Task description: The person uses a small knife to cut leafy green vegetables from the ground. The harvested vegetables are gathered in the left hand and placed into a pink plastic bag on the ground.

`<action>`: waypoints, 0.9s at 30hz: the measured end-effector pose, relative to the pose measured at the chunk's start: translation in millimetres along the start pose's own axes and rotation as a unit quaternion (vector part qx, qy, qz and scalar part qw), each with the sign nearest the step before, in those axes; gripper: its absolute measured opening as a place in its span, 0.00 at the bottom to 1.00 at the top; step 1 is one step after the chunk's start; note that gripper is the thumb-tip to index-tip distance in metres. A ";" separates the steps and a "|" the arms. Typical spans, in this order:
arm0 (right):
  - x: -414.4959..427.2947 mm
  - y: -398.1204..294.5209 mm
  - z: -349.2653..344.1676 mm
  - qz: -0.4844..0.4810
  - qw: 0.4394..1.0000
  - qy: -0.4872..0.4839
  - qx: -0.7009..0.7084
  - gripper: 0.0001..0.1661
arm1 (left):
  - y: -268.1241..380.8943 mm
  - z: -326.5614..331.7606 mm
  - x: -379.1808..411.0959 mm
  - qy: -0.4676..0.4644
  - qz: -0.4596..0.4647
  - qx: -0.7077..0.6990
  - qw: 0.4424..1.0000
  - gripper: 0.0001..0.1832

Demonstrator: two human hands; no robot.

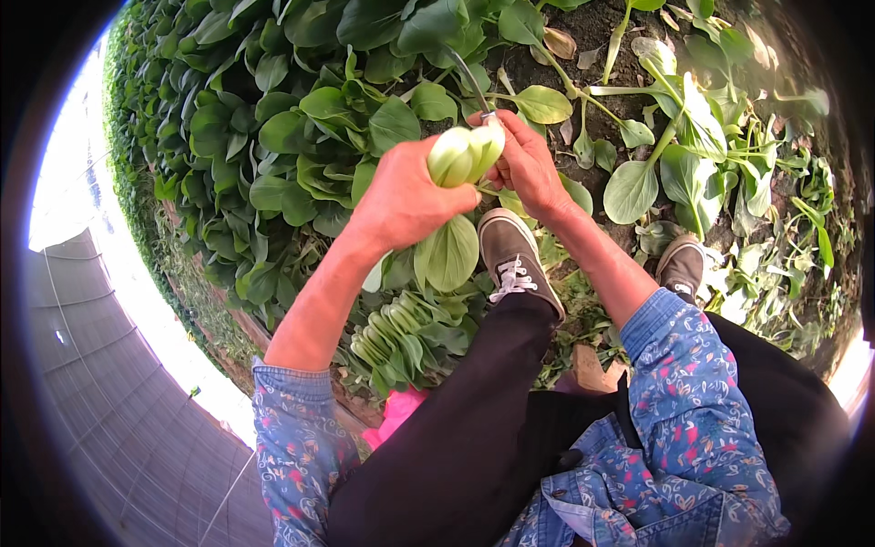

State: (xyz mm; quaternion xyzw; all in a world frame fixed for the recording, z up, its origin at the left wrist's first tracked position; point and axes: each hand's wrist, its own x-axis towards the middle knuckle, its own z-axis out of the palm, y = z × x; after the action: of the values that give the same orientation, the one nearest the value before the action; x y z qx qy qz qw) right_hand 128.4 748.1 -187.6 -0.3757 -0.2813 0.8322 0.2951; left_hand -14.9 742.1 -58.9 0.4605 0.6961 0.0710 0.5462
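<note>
My left hand (403, 195) grips a head of bok choy (456, 158), its pale green base turned up and its leaves hanging below the fingers. Right against that base is my right hand (523, 161), its fingers curled around the handle of a sickle. The curved metal blade of the sickle (470, 76) points away from me toward the growing plants, and its tip is lost among the leaves. Most of the handle is hidden inside my fist. Below my left hand, a pile of cut bok choy heads (389, 331) lies beside my shoe, stem ends lined up.
Dense rows of growing bok choy (273, 123) fill the left and far side. Loose trimmed leaves (690, 157) litter the soil at right. My shoes (513, 256) stand between them. A pink item (396, 414) and a wooden piece (593, 369) lie close to my legs.
</note>
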 end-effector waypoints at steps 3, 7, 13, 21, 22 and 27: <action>-0.3 4.9 5.8 -0.061 0.998 0.010 -0.009 0.25 | 11.6 -24.5 25.8 0.136 0.063 0.116 0.982 0.13; -9.3 13.4 -2.3 -0.002 1.000 0.002 -0.025 0.24 | -7.2 -43.8 21.3 0.007 -0.064 0.236 0.970 0.18; -16.8 44.8 -20.9 0.099 0.986 -0.041 -0.132 0.26 | -61.7 -13.3 -0.5 0.033 -0.018 0.516 0.856 0.19; 5.6 41.7 5.0 0.142 0.976 -0.046 -0.161 0.31 | -98.5 -27.0 1.3 0.072 0.108 0.575 0.808 0.28; 10.9 41.0 8.6 0.152 0.974 -0.040 -0.163 0.31 | -102.2 -26.1 4.6 0.082 0.137 0.593 0.789 0.27; 26.2 46.7 19.6 0.174 0.971 -0.019 -0.163 0.33 | -116.9 -25.3 7.7 0.075 0.036 0.630 0.772 0.24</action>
State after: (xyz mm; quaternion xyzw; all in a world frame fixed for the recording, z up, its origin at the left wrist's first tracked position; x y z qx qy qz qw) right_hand 85.6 730.5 -221.0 -0.4460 -0.3489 0.8208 0.0748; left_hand -101.4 691.7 -124.7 0.7195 0.6065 -0.3293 0.0771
